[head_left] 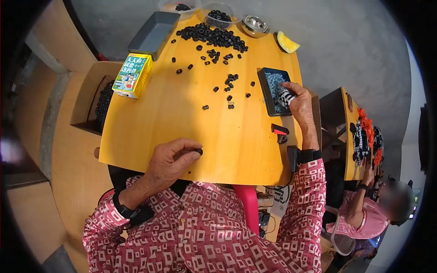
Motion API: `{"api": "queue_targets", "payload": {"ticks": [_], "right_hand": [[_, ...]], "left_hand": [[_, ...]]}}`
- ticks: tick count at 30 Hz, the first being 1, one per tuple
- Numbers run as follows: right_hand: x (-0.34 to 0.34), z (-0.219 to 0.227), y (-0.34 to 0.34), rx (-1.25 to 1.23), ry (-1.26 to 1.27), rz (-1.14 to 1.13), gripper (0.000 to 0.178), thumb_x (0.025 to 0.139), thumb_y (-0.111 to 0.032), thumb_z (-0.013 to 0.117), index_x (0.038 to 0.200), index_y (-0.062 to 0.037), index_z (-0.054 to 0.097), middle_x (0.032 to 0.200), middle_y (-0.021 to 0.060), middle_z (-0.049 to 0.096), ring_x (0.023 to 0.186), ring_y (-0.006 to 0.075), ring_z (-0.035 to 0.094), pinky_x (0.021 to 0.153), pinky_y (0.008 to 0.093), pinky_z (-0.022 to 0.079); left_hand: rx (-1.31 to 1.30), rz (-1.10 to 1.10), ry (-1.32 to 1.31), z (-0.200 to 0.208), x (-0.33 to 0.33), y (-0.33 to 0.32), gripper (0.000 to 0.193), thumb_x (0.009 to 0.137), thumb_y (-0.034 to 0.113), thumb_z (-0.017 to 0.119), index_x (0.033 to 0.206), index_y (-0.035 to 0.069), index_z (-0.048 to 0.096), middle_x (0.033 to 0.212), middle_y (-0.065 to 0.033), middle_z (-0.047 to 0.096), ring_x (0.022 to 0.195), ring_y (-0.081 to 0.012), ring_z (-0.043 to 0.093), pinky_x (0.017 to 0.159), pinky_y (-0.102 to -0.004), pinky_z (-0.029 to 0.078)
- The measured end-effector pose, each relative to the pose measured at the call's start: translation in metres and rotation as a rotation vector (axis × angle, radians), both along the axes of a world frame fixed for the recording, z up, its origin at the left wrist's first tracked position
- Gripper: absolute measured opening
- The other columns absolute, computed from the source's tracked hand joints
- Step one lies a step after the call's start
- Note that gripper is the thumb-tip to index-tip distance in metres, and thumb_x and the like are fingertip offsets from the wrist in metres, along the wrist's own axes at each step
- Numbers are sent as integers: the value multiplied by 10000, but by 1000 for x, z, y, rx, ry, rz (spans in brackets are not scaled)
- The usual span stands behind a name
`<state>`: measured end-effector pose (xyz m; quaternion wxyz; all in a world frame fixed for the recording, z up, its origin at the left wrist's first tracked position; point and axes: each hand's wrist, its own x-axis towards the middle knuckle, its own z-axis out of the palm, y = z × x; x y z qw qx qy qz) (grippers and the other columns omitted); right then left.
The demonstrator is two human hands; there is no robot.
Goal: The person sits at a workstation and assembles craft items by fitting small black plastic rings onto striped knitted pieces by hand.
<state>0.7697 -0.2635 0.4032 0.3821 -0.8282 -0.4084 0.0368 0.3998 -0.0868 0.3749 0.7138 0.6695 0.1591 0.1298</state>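
Observation:
Near the front edge of the yellow table (150,123), my left hand (170,161) pinches a small black cylindrical part (198,151) between thumb and fingers. My right hand (300,102) reaches into a black tray (281,113) at the right, which holds many small silvery pieces (275,84), likely screws. Its fingers are bent together at the pieces; what they grip is hidden. Something black-and-white striped (286,97) shows at those fingers. Several loose black parts (230,85) lie scattered mid-table, before a larger heap of them (211,37) at the back.
A grey tray (152,32) and a yellow-green carton (132,76) stand at the left. Behind the heap are a clear tub (220,16), a metal bowl (255,26) and a yellow wedge-shaped piece (287,42). A red-and-black tool (280,129) lies below the black tray. A co-worker (364,211) sits far right.

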Motion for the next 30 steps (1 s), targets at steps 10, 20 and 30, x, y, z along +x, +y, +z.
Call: {"api": "queue_targets", "payload": {"ticks": [10, 20, 30], "right_hand": [[8, 17, 6, 180, 180, -75, 260, 833, 93, 592, 1055, 10, 697, 924, 47, 702, 830, 120, 629, 772, 256, 514], [-22, 41, 39, 129, 136, -26, 248, 827, 58, 645, 1067, 14, 692, 907, 36, 701, 819, 112, 632, 763, 257, 518], [-38, 31, 60, 125, 286, 62, 256, 837, 34, 664, 1091, 18, 699, 935, 53, 717, 833, 105, 639, 785, 253, 521]], "left_hand": [[37, -4, 8, -1, 0, 0, 181, 922, 74, 638, 1072, -27, 638, 917, -58, 683, 839, -92, 611, 749, -251, 502], [76, 2, 14, 1, 0, 0, 184, 918, 83, 645, 1069, -22, 641, 901, -53, 680, 803, -92, 602, 719, -252, 494], [79, -49, 31, 2, -1, 1, 163, 936, 42, 617, 1081, -31, 631, 957, -43, 664, 895, -101, 620, 816, -240, 506]]}}
